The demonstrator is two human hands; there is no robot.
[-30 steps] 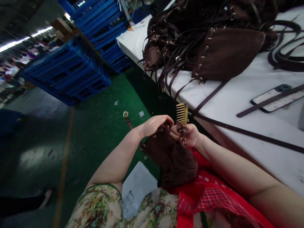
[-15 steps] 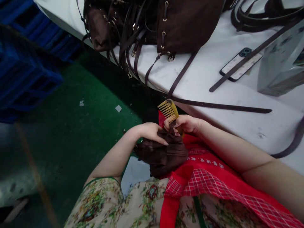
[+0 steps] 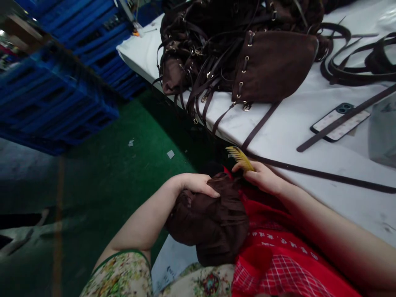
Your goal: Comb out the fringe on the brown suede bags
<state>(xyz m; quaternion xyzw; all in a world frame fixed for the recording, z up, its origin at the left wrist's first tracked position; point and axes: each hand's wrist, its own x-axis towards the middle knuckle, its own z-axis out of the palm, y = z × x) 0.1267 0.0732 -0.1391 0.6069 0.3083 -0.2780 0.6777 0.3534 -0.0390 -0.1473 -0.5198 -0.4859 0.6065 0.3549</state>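
A dark brown suede bag lies in my lap on a red apron. My left hand rests palm down on the bag's top, fingers together and stretched along it. My right hand grips the handle of a yellow wide-toothed comb, whose teeth point away, just above the bag's upper edge. The bag's fringe hangs down its side below the comb.
A white table on the right carries a heap of brown suede bags with straps and metal rings, loose brown straps, and a phone. Blue plastic pallets are stacked at left on a green floor.
The bag has dropped lower into my lap and lies flatter. The comb has tilted from upright to nearly level. My left hand has moved from pinching the top to lying over it.
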